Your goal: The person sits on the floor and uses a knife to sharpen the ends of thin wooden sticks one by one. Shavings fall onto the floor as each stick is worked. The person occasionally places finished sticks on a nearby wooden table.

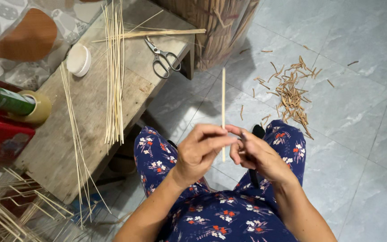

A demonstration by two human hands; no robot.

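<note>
Left hand (200, 150): fingers curled, tips pinching a thin pale bamboo stick (223, 96), held upright above the lap. Right hand (256, 154): loosely curled, fingertips at the stick's lower part; whether it grips cannot be told. Stick: straight, slender, light tan. Worn wooden surface (54, 148) to the left: grey metal scissors (163, 57), bundle of long thin bamboo slivers (114, 76).

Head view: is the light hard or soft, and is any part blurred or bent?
Head view: the light is soft and even, with faint sheen on the grey floor tiles; the left hand and right hand, which pinch the thin stick, look slightly blurred; the scissors are sharp; the wooden bench edges splay from wide-angle distortion.
</note>
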